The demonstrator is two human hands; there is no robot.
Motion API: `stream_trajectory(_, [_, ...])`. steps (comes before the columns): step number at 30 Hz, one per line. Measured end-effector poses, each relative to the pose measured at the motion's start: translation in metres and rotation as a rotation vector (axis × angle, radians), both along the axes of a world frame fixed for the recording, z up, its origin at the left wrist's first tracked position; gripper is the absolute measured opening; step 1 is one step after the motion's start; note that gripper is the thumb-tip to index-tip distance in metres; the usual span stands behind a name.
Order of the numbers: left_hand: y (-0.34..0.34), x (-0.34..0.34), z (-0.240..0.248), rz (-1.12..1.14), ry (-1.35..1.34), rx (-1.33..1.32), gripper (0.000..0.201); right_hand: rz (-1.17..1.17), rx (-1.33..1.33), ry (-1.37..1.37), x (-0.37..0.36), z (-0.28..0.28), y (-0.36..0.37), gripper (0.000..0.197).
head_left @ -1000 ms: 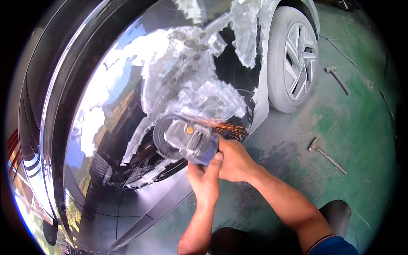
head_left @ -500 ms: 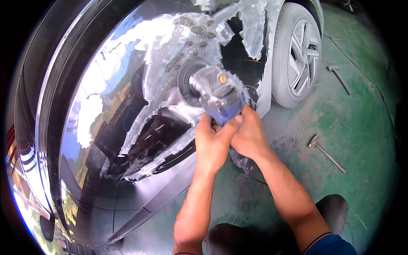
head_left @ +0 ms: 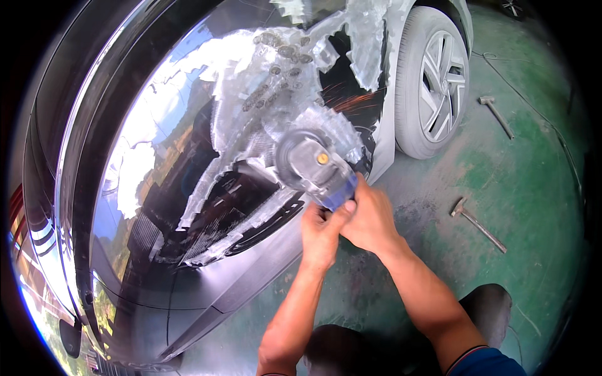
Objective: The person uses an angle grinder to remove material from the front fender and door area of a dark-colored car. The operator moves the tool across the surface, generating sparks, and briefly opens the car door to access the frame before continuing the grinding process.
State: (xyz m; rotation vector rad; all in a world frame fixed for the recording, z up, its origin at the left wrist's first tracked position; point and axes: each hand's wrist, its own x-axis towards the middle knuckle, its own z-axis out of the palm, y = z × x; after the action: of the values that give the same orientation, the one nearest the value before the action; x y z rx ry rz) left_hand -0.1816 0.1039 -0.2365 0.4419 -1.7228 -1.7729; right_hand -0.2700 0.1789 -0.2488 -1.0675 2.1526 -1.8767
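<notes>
Both my hands are wrapped round an angle grinder (head_left: 317, 164) with a grey head and blue body. My left hand (head_left: 323, 229) grips it at the near left, and my right hand (head_left: 369, 219) holds the body on the right. The grinder's round disc lies against a black car panel (head_left: 222, 188), where paint is ground off to bare, shiny metal (head_left: 263, 69). Orange sparks (head_left: 354, 100) fly off to the upper right. Dark dimpled spots mark the bare metal further up. The underside of the disc is hidden.
A dusty grey car wheel (head_left: 434, 81) stands right of the panel. Two hammers lie on the green floor: one hammer (head_left: 496, 116) near the wheel, another hammer (head_left: 480, 224) closer to me. A thin cable (head_left: 533, 100) runs along the right. My knees show at the bottom.
The grinder and both hands have moved down toward me, uncovering bright ground metal above. The sparks have grown from a faint streak to a wider spray.
</notes>
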Motion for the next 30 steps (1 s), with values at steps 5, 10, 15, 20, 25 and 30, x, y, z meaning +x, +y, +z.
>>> stream_trajectory(5, [-0.009,-0.006,-0.009,-0.012,0.001,0.013,0.047,-0.059,0.102,-0.003,0.003,0.010,0.007,0.044])
stream_trajectory(10, [-0.017,-0.021,0.009,-0.097,-0.025,-0.043,0.045,-0.129,-0.030,0.029,-0.013,0.016,-0.004,0.046])
stream_trajectory(15, [-0.004,-0.024,-0.010,-0.049,-0.031,0.001,0.045,-0.110,0.023,0.027,-0.015,-0.009,0.004,0.046])
stream_trajectory(20, [-0.011,-0.036,0.035,-0.125,0.075,-0.014,0.042,-0.119,-0.011,0.070,-0.025,0.046,0.000,0.046])
stream_trajectory(25, [-0.001,-0.038,-0.022,-0.122,-0.056,0.019,0.046,-0.131,0.083,-0.049,-0.022,-0.021,0.011,0.046])
stream_trajectory(30, [-0.007,-0.055,0.015,-0.100,-0.058,-0.059,0.043,-0.181,-0.046,0.045,-0.042,0.002,0.003,0.045])
